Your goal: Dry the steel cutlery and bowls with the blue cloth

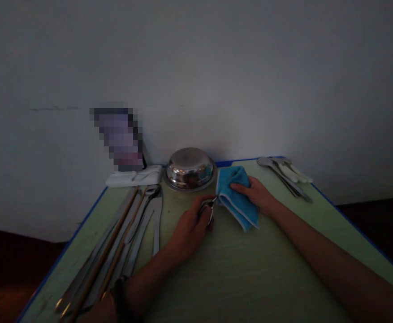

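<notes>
A small shiny metal utensil [211, 214] with a curved end is in my left hand [191, 226], fingers closed around it. Its kind is hard to make out, and its thin end reaches the edge of a blue cloth [238, 204] with white trim. My right hand [257, 194] grips that folded cloth from its right side, thumb on top. Just behind my hands, an upside-down shiny metal bowl [190, 168] rests at the table's back edge.
Several long metal utensils [129, 242] and brown sticks lie at left. Several spoons [283, 175], some white-handled, lie back right. A blurred phone-like screen [120, 139] leans on the wall above a folded white cloth [134, 177]. The green table [250, 278] has blue edging.
</notes>
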A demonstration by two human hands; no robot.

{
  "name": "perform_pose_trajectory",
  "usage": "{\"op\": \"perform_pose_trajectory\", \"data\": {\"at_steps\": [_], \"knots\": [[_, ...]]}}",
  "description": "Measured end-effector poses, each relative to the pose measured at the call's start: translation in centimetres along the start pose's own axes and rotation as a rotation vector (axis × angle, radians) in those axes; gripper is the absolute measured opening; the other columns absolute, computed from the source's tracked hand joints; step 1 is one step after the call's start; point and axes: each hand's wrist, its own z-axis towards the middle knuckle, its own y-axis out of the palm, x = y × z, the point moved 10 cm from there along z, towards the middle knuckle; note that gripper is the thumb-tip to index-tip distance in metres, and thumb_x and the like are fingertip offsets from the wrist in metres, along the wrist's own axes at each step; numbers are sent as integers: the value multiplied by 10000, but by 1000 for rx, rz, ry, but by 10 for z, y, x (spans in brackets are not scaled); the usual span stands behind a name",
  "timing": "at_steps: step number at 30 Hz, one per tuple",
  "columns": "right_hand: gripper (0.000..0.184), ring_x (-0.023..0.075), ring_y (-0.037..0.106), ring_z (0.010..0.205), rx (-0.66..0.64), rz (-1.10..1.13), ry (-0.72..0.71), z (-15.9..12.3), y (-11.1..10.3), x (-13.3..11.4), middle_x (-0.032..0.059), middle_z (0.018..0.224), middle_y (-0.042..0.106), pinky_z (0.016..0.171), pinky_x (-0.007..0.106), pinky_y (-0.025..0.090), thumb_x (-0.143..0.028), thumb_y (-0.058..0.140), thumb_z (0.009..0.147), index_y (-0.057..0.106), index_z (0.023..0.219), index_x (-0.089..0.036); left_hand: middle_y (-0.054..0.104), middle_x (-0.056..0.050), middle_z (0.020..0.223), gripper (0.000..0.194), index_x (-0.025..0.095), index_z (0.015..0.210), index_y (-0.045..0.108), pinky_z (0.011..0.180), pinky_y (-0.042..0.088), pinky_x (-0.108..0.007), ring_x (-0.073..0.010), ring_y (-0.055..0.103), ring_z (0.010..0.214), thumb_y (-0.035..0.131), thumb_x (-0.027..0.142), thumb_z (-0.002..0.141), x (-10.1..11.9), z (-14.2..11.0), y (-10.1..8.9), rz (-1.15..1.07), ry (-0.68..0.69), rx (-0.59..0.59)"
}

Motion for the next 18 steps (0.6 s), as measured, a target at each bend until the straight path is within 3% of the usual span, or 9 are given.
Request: {"op": "perform_pose_trajectory", "data": {"at_steps": [7, 13, 18], "knots": [[231, 141, 653, 633, 35, 64, 31, 0, -1, 6, -1, 819, 715, 634, 272, 532, -330, 674, 698, 628, 894, -219, 487, 48, 622, 337, 185, 1237, 408, 563, 371, -233, -111, 462, 571, 347, 264, 916, -1, -1, 0, -21, 7, -8], [142, 155, 665, 647, 171, 257, 86, 1, -12, 11, 8, 764, 715, 682, 293, 541, -266, 579, 772, 634, 884, -198, 433, 63, 590, 310, 192, 1198, 420, 503, 341, -205, -98, 414, 530, 350, 298, 915, -4, -1, -4, -119, -18, 64], [161, 161, 666, 657, 157, 285, 76, 3, -11, 10, 17, 775, 716, 686, 308, 540, -285, 579, 779, 629, 902, -196, 428, 61, 590, 281, 181, 1142, 452, 489, 344, -200, -100, 427, 537, 381, 304, 899, -5, -1, -4, -92, -13, 74]]}}
